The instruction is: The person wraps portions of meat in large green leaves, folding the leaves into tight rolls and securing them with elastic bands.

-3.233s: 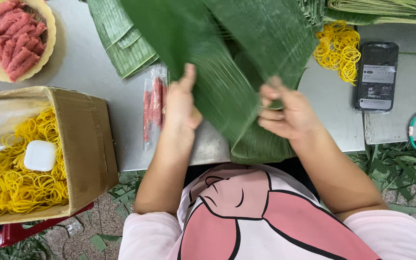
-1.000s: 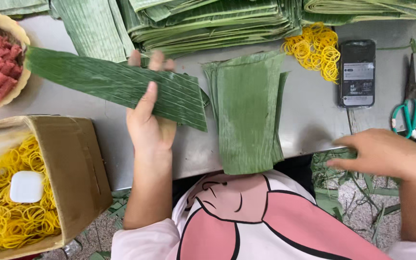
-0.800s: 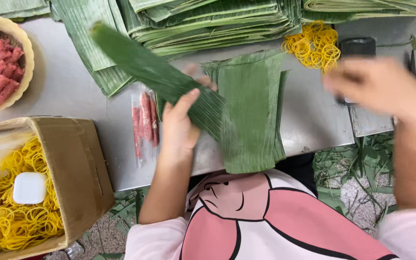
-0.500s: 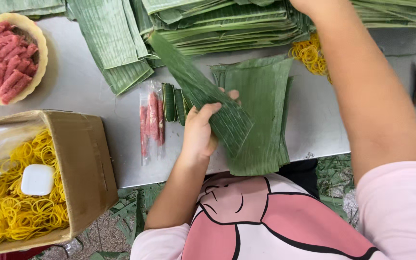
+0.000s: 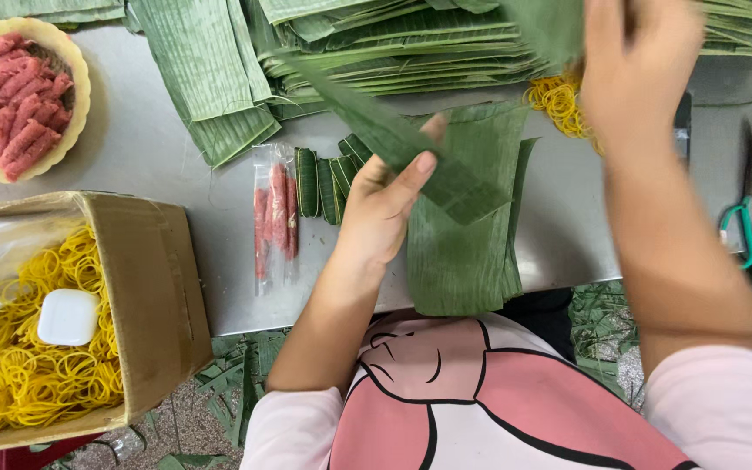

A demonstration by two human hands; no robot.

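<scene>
**Leaf strip held over folded leaves**

The left hand [image 5: 385,204] pinches a long green leaf strip [image 5: 393,139] above the flat leaves [image 5: 472,235] on the grey worktop [image 5: 150,165]. The right hand [image 5: 641,61] is raised near the leaf stacks [image 5: 393,43], grasping another leaf. A carton of yellow rubber bands [image 5: 36,383] sits at left, beside wrapped pink sausages [image 5: 276,213].

The left hand [image 5: 385,209] is held low over the steel table [image 5: 150,157], its forearm stretched up from the near edge, thumb and fingers pinched closed on a leaf strip [image 5: 393,139]. The right hand [image 5: 641,61] is raised well above the table's far side, blurred, fingers curled; its grip cannot be made out. The right forearm is angled steeply upward.
</scene>
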